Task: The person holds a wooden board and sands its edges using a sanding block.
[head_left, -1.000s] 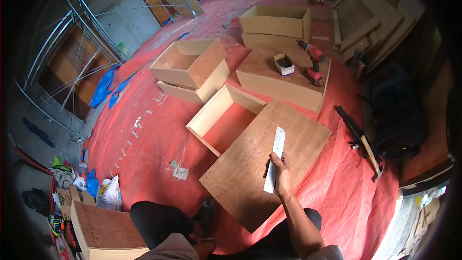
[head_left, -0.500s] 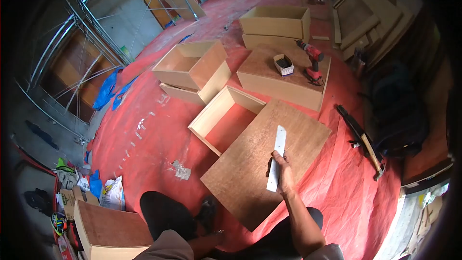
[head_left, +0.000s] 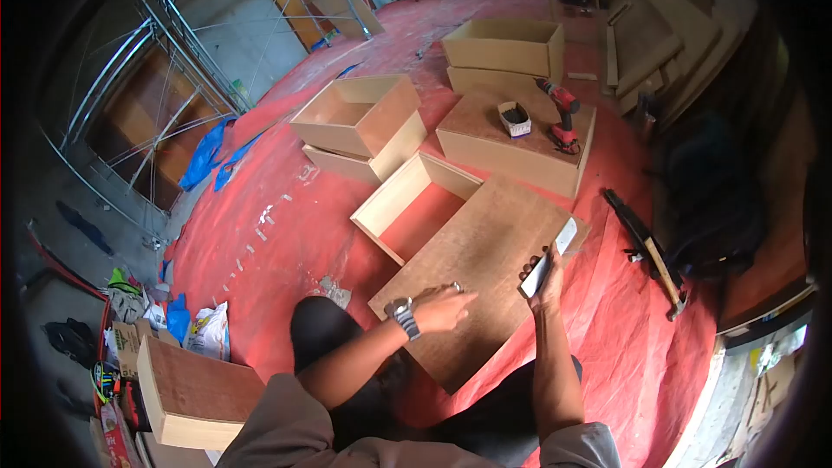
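Fingers of the right hand (head_left: 549, 283) are closed around a flat, narrow white strip (head_left: 565, 237), its ends jutting past the grip, slanting over the brown panel (head_left: 490, 247). Those of the left hand (head_left: 440, 308) half curl above it; whether they grip anything cannot be told.

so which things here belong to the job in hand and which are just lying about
Likely the job: white strip in right hand, brown panel, open wooden frame, red drill
Probably lying about: blue sheeting, white bag
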Tool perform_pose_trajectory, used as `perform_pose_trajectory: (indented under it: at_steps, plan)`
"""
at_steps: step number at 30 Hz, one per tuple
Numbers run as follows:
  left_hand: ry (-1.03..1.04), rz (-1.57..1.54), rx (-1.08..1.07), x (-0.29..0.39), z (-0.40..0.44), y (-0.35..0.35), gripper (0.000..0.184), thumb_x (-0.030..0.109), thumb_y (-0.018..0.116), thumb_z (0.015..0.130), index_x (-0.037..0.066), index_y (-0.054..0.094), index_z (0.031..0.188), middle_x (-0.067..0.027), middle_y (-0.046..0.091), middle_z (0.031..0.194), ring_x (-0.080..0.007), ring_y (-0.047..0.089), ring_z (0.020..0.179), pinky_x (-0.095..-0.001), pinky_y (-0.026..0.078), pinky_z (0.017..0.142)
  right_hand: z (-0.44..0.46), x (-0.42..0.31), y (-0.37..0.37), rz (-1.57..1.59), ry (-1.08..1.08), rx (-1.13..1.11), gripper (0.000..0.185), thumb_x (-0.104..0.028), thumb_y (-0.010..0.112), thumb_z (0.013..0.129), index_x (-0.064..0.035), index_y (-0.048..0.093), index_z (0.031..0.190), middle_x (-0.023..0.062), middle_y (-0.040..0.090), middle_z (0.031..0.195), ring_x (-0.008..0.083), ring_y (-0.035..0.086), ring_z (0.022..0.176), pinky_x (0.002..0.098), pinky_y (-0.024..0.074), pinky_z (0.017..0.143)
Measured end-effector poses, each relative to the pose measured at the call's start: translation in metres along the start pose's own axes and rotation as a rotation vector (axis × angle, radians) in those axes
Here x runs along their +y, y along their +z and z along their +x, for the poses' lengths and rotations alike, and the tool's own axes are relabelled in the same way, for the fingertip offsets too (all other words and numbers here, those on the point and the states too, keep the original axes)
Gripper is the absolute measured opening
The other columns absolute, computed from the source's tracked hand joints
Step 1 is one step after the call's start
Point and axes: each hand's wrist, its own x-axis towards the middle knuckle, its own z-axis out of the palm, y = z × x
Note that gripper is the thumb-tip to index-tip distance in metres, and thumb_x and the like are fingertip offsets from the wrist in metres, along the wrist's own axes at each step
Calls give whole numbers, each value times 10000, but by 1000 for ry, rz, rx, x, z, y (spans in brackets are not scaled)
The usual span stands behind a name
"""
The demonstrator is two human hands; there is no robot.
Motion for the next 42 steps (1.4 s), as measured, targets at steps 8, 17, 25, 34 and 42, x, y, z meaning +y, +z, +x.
perform_pose_trajectory:
  at_steps: [8,17,25,34,42]
  plan:
    - [166,-14,-24,-97,67,4,549,196,644,907,29,607,1429,-254,712,1204,-415,685,1120,-496,547,972,-19,-31,-58,-203,38,195,322,-397,724,971,-200,476,911,-7,532,669,137,552,514,286,471,448]
    - [246,-11,-93,-100,178,49,661,160,677,852,31,548,1487,-259,626,1399,-410,565,1340,-502,479,1098,-62,-51,-78,-321,-3,298,243,-352,727,959,-161,589,902,-2,560,662,143,571,495,304,467,426]
    - [567,252,-267,-33,141,101,847,299,948,649,250,614,1426,-90,215,1744,-431,99,1615,-771,197,1223,-101,-38,-137,-481,-16,392,256,-366,687,965,-119,667,1028,22,622,700,158,608,527,303,494,454]
    - [681,405,-288,-22,141,130,947,493,960,612,403,583,1476,-115,34,1775,-426,-6,1622,-922,296,1006,-128,-45,-84,-623,-77,487,230,-308,753,944,-121,625,902,12,613,699,135,595,541,314,476,446]
    - [637,513,-333,-11,162,125,864,512,919,697,408,566,1479,-66,-29,1788,-394,-31,1630,-902,284,1024,-128,-43,-36,-689,-165,520,283,-209,777,928,-81,538,1009,19,575,703,134,573,526,306,503,457]
